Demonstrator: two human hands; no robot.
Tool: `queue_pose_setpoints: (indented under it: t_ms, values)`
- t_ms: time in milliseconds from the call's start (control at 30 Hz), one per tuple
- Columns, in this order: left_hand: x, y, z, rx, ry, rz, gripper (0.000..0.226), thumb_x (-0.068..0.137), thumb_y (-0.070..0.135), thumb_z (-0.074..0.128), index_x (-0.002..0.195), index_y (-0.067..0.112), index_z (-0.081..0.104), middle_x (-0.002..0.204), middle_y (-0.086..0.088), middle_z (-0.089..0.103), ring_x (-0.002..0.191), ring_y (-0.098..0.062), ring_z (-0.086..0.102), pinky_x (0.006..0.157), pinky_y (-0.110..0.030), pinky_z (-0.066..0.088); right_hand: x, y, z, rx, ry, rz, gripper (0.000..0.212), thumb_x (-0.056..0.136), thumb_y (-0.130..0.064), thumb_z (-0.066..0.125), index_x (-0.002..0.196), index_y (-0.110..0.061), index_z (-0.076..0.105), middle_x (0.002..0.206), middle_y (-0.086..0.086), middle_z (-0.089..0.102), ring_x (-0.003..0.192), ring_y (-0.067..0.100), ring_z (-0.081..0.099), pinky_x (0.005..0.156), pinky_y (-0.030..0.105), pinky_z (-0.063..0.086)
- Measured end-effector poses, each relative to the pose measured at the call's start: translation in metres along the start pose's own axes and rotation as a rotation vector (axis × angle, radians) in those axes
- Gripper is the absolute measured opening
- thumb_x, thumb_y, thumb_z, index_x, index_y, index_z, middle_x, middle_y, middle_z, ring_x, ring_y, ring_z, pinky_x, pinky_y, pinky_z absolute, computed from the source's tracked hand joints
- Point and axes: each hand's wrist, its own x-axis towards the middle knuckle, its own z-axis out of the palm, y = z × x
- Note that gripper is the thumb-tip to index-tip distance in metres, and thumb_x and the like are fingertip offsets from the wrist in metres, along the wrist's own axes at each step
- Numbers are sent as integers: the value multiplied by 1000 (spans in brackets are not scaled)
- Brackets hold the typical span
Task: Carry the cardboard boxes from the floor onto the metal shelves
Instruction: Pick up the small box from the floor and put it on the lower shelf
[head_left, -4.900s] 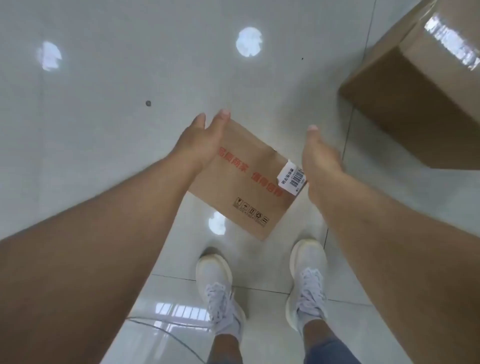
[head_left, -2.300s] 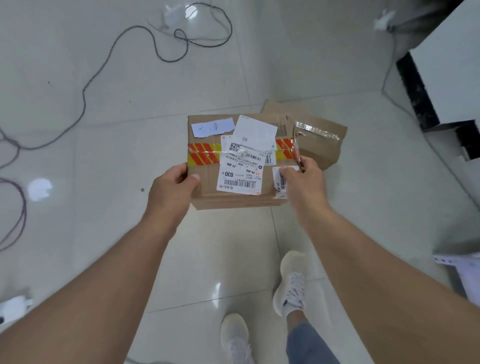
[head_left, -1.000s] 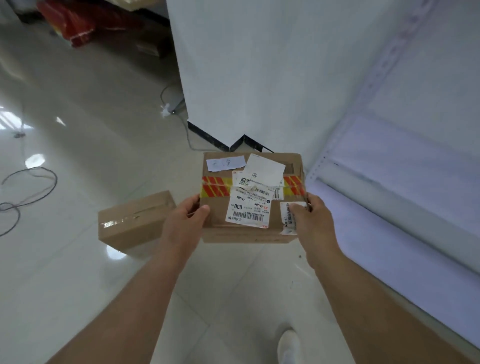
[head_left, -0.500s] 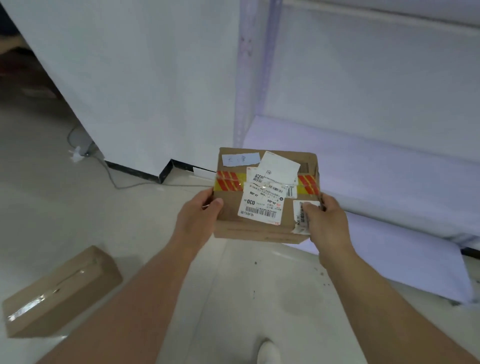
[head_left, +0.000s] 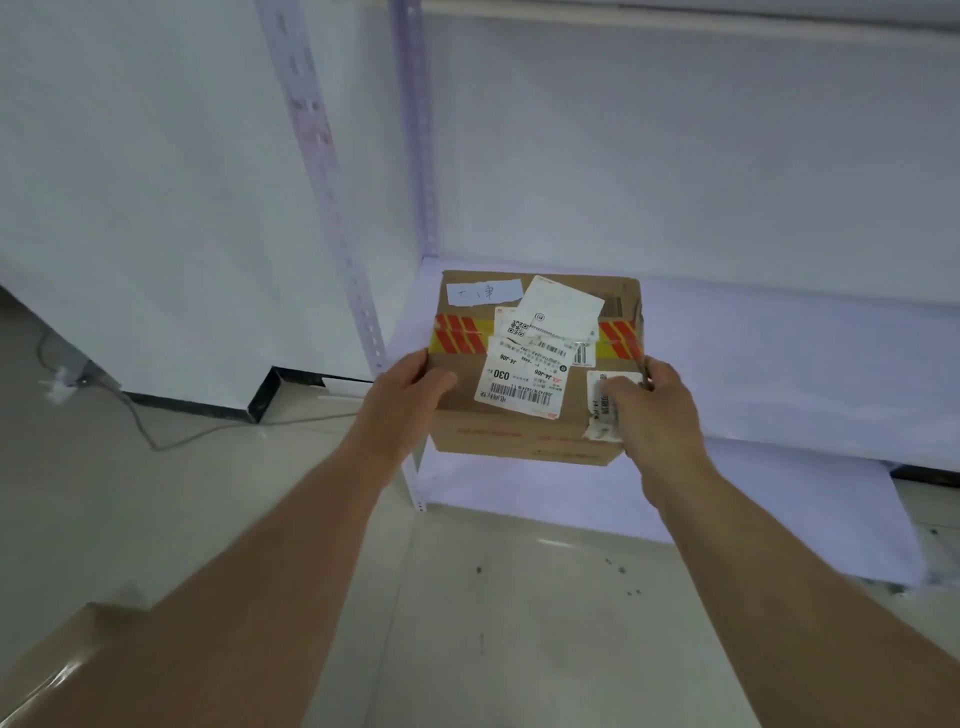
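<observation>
The cardboard box (head_left: 535, 364) is a squat brown rectangular carton of matte corrugated board, held in the air in front of the metal shelves (head_left: 779, 364), its far part over the near left corner of a shelf board. One band of glossy yellow tape with red diagonal stripes crosses its top. Five paper labels show on it: a pale blue slip with handwriting at the far left corner, a blank white card set askew, a label with a square code, a large white barcode label reading 030, and a crumpled one folded over the near right edge. Faint red print runs along the near side face.

The left hand (head_left: 402, 400) has its grip clamped on the box's left side, thumb lying on top, fingers hidden below. The right hand (head_left: 657, 410) is clamped on the right near corner, thumb pressed on the crumpled label, fingers wrapped round the side. Both bare forearms reach forward from the lower edge of the view.

The shelves are smooth pale painted metal, with two perforated upright posts at the left and two flat boards visible, one under the box and one lower. A second cardboard box (head_left: 47, 670), sealed with shiny clear tape, sits on the glossy tiled floor (head_left: 493, 623) at the lower left. One grey cable (head_left: 171, 441) trails along the floor by the white wall.
</observation>
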Motion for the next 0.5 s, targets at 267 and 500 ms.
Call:
queue_pose_setpoints:
  t_ms: [267, 500]
  values:
    - [52, 6, 17, 111, -180, 54, 50, 79, -2, 57, 115, 30, 43, 94, 15, 57, 83, 0, 53, 56, -8, 43, 53, 6, -2, -122, -174, -90, 48, 73, 6, 60, 107, -22, 41, 88, -10, 53, 76, 1, 50, 57, 18, 42]
    - [92, -8, 27, 313, -133, 58, 68, 73, 8, 66, 132, 27, 38, 117, 0, 60, 106, -22, 57, 85, -34, 50, 85, 23, 7, -275, -164, -126, 60, 72, -2, 64, 124, -21, 41, 104, -4, 57, 94, 20, 55, 68, 30, 43]
